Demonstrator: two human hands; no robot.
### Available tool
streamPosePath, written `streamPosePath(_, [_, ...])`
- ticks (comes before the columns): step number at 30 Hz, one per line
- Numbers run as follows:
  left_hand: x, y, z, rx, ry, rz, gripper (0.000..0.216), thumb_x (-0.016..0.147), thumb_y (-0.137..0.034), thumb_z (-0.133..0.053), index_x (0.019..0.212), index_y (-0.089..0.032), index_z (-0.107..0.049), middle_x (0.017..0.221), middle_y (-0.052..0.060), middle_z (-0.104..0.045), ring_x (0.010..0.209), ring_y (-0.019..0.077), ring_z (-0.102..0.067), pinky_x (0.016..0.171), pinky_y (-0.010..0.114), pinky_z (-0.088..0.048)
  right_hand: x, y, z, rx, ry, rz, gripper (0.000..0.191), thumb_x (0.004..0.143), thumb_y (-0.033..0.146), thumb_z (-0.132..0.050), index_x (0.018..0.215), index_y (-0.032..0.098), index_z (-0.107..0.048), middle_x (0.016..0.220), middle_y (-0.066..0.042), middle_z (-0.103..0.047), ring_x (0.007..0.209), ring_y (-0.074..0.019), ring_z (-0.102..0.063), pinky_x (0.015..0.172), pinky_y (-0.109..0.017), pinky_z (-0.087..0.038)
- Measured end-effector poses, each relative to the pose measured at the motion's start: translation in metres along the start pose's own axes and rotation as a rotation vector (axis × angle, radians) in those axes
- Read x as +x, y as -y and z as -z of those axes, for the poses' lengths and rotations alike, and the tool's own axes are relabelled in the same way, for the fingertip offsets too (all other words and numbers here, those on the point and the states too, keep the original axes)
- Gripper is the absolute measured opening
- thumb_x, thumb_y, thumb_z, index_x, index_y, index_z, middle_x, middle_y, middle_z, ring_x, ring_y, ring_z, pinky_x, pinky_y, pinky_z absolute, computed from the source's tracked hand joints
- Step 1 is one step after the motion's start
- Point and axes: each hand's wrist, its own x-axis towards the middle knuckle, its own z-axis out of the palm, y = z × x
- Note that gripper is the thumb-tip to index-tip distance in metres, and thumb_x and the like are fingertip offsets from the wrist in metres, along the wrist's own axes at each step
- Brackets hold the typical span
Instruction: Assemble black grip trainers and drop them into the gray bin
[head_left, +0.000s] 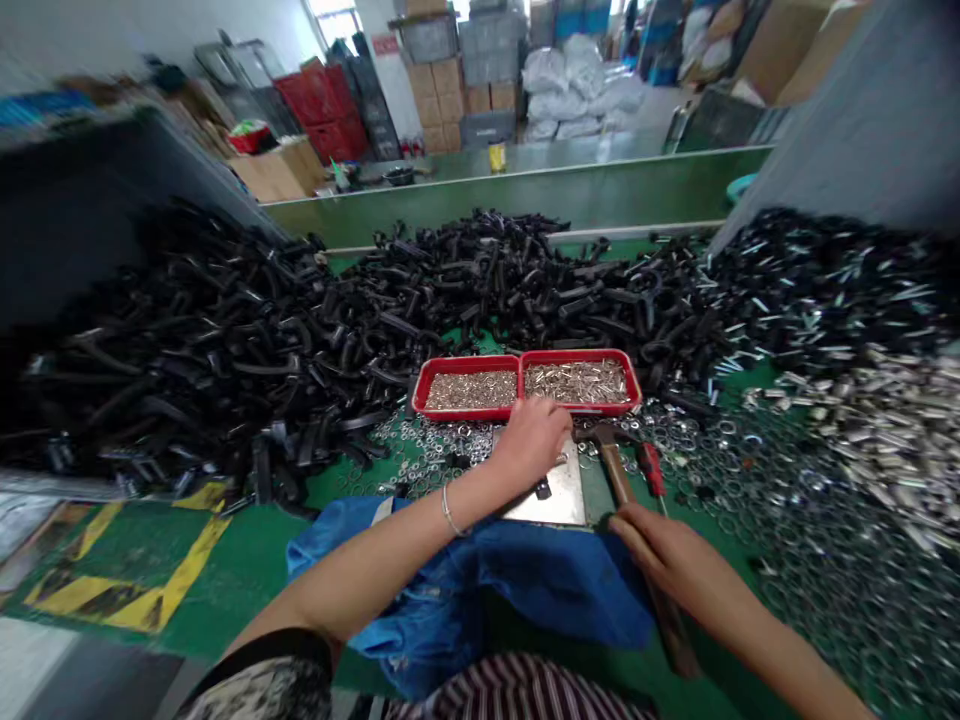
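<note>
My left hand (531, 440) rests curled on a small metal plate (559, 497), fingers closed over something small that I cannot make out. A thin bracelet sits on that wrist. My right hand (664, 552) grips the wooden handle of a hammer (615, 468), whose head lies near the plate's far right corner. A red-handled screwdriver (651, 467) lies just right of the hammer. Directly beyond the left hand is a red two-compartment tray (517, 380) filled with small metal pieces.
Big heaps of black plastic parts (240, 340) cover the green table to the left and back. Metal rings (720, 450) and silvery pieces (885, 420) spread to the right. A blue cloth (517, 590) lies over my lap. Boxes and crates stand far behind.
</note>
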Motion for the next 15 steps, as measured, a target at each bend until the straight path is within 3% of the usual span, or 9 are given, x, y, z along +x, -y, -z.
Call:
streamPosePath(3, [0.055, 0.03, -0.002, 0.163, 0.174, 0.035, 0.023, 0.095, -0.019, -0.046, 0.099, -0.015, -0.069, 0.108, 0.012, -0.066, 0.106, 0.0252, -0.056, 0.085, 0.036, -0.04, 0.004, -0.006, -0.003, -0.069, -0.136, -0.021, 0.037, 0.101, 0.044, -0.031, 0.096, 0.024, -0.061, 0.099, -0.008, -0.07, 0.092, -0.0255, -0.068, 0.081, -0.036, -0.05])
streamPosePath(6, [0.089, 0.051, -0.008, 0.231, 0.34, 0.033, 0.018, 0.087, -0.013, -0.055, 0.087, -0.012, -0.073, 0.099, 0.015, -0.07, 0.1, 0.0269, -0.061, 0.084, 0.037, -0.041, 0.007, -0.01, -0.008, -0.218, -0.296, -0.092, 0.031, 0.1, 0.044, -0.036, 0.103, 0.023, -0.059, 0.111, -0.01, -0.066, 0.097, -0.0279, -0.067, 0.075, -0.038, -0.052])
streamPosePath(11, [0.092, 0.059, -0.016, 0.203, 0.318, 0.014, 0.017, 0.083, -0.01, -0.056, 0.083, -0.011, -0.073, 0.094, 0.017, -0.073, 0.099, 0.0293, -0.064, 0.087, 0.04, -0.041, 0.012, -0.012, -0.021, -0.326, -0.341, -0.173, 0.033, 0.098, 0.041, -0.041, 0.119, 0.018, -0.051, 0.121, -0.017, -0.059, 0.099, -0.0317, -0.066, 0.064, -0.037, -0.052])
streamPosePath(15, [0.083, 0.056, -0.015, 0.145, 0.24, 0.063, 0.017, 0.086, -0.013, -0.055, 0.083, -0.012, -0.071, 0.094, 0.016, -0.073, 0.1, 0.0297, -0.065, 0.088, 0.041, -0.042, 0.022, -0.013, -0.016, -0.154, -0.271, -0.211, 0.036, 0.096, 0.039, -0.043, 0.123, 0.015, -0.049, 0.121, -0.019, -0.06, 0.102, -0.0321, -0.065, 0.078, -0.041, -0.051])
